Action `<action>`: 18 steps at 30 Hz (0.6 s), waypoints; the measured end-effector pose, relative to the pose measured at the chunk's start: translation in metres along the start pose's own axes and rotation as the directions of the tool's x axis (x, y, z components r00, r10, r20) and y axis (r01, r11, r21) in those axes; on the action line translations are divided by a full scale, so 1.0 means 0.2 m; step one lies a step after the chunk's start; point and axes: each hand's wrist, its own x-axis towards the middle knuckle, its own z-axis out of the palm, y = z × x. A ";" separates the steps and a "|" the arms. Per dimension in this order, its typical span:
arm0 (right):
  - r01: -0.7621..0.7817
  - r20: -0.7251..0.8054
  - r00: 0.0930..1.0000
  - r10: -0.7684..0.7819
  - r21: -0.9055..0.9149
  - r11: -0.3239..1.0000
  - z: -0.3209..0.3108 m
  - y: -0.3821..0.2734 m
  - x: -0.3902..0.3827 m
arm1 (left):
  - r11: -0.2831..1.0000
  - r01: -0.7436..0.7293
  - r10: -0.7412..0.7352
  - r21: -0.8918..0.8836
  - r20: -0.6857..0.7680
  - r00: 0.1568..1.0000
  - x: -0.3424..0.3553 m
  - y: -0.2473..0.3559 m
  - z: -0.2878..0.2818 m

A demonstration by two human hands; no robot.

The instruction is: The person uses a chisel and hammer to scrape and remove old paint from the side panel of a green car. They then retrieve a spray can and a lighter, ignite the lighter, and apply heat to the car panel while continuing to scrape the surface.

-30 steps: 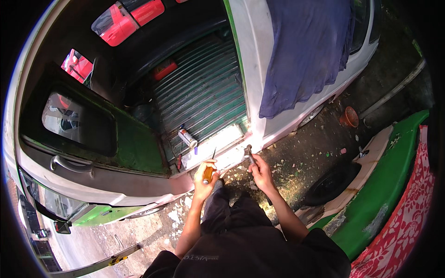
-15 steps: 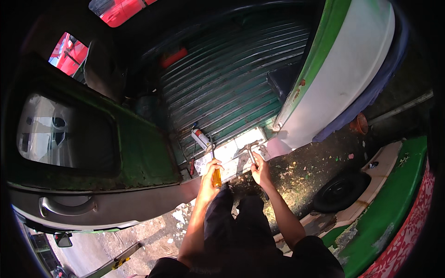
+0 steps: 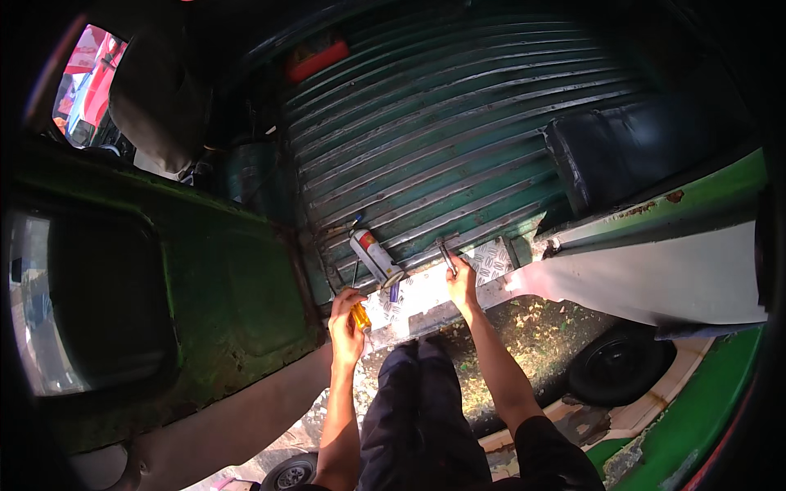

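Note:
My left hand (image 3: pixel 347 326) is closed around the yellow handle of a screwdriver (image 3: pixel 360 316), over the left end of a pale door sill (image 3: pixel 422 301). Its shaft is hard to make out. Gripped in my right hand (image 3: pixel 462 285) is a hammer (image 3: pixel 447 257), its metal head by the edge of the ridged green floor (image 3: pixel 442 155). Between the hands, a white and red spray can (image 3: pixel 377 255) lies on its side where floor meets sill. A small purple-blue piece (image 3: pixel 395 292) shows just below it.
A green vehicle door (image 3: pixel 229 278) stands on my left, a white and green panel (image 3: pixel 655 266) on my right. Inside are a black padded block (image 3: pixel 630 151) and a red object (image 3: pixel 318 61). A tyre (image 3: pixel 622 364) and a rusty green panel (image 3: pixel 696 409) lie at lower right.
The view has shifted, bringing the vehicle floor nearer. My left hand with the screwdriver has moved left, away from the can. The hammer head has come to the floor's edge, its handle foreshortened.

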 end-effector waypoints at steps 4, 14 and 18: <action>0.046 -0.040 0.998 -0.048 -0.036 0.998 0.14 0.11 0.11 | 0.992 0.100 -0.105 -0.076 -0.056 0.993 0.01 -0.16 0.03; -0.032 -0.040 0.998 0.040 0.182 0.983 0.23 0.12 0.19 | 1.000 -0.027 0.027 0.007 -0.067 0.997 0.08 -0.28 0.06; 0.216 -0.029 0.971 -0.237 -0.314 0.924 0.19 0.12 0.19 | 0.998 -0.054 0.051 -0.045 -0.061 0.997 0.09 -0.28 0.04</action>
